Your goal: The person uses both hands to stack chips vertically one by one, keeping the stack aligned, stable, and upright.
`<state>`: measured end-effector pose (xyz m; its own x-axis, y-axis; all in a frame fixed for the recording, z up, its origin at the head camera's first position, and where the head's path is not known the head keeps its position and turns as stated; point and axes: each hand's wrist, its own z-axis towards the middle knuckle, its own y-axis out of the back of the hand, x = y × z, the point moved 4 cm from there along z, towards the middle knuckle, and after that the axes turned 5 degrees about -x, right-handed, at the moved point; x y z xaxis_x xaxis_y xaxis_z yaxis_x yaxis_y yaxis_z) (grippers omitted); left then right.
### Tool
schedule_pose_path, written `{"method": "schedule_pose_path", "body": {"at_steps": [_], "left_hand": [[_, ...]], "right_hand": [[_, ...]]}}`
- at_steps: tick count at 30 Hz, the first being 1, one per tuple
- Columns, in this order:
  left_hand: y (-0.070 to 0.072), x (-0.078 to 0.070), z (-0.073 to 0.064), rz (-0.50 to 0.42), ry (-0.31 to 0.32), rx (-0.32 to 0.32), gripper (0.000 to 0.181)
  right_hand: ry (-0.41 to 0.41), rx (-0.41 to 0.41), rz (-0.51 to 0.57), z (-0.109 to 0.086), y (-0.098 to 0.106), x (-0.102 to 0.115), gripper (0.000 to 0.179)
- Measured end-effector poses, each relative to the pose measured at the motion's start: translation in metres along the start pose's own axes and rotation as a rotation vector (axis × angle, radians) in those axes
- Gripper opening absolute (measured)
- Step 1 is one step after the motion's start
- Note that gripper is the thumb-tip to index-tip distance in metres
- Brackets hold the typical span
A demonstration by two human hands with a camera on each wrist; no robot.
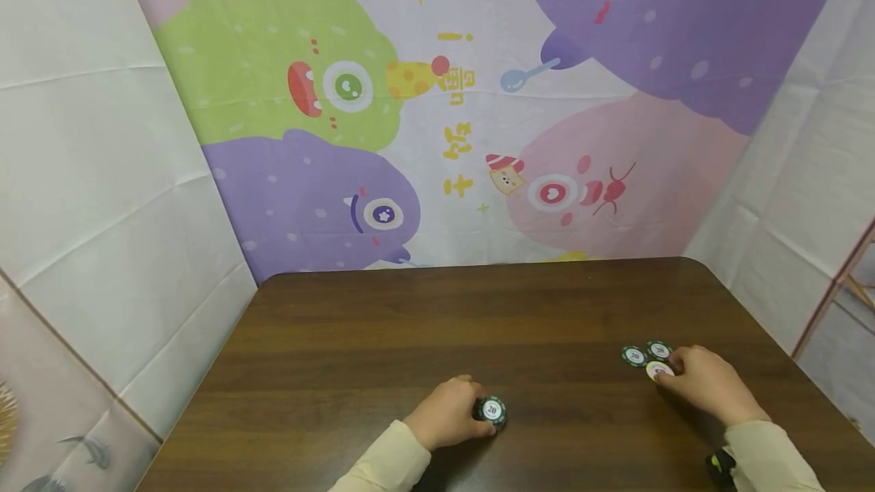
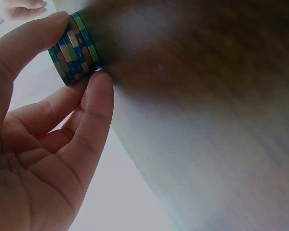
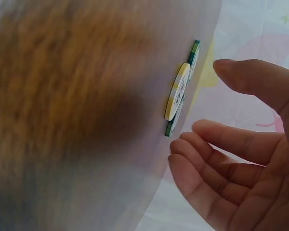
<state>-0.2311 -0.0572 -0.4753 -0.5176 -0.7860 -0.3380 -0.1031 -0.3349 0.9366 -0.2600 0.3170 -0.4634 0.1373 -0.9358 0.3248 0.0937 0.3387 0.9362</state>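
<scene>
My left hand (image 1: 447, 412) grips a short stack of poker chips (image 1: 492, 411) between thumb and fingers near the table's front middle. The top chip is green and white and reads 20. In the left wrist view the stack's edges (image 2: 74, 50) show green, blue and pale bands. My right hand (image 3: 236, 139) is beside three chips at the right, thumb and fingers spread apart around air. A yellow-rimmed chip (image 1: 659, 371) lies nearest it, seemingly resting partly on two green chips, a left one (image 1: 634, 356) and a right one (image 1: 659, 350).
The brown wooden table (image 1: 383, 332) ends at a cloth backdrop (image 1: 437, 234) with cartoon monsters. White cloth panels (image 1: 89, 97) stand at both sides. A black object (image 1: 721, 468) sits by the right sleeve, partly hidden.
</scene>
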Motion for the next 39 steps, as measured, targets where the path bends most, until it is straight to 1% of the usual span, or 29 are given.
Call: {"method": "schedule_pose_path", "body": {"at_steps": [12,20,23,26,29,39], "left_hand": [[0.000,0.000,0.001,0.003,0.010,0.004,0.036],[0.000,0.000,0.001,-0.018,0.025,0.034,0.036],[0.000,0.000,0.001,-0.027,0.027,0.036,0.035],[0.000,0.000,0.001,-0.033,0.028,0.034,0.035],[0.000,0.000,0.001,-0.031,0.030,0.032,0.035],[0.000,0.000,0.000,-0.018,0.025,0.020,0.036]], "right_hand": [[-0.030,0.063,0.007,0.004,-0.008,-0.006,0.026],[-0.040,0.083,-0.001,0.006,-0.010,-0.005,0.026],[-0.045,0.097,0.002,0.006,-0.011,-0.003,0.030],[-0.051,0.110,0.006,0.006,-0.012,-0.002,0.038],[-0.055,0.111,0.000,0.008,-0.013,-0.002,0.042],[-0.051,0.104,-0.023,0.011,-0.012,-0.003,0.038]]}}
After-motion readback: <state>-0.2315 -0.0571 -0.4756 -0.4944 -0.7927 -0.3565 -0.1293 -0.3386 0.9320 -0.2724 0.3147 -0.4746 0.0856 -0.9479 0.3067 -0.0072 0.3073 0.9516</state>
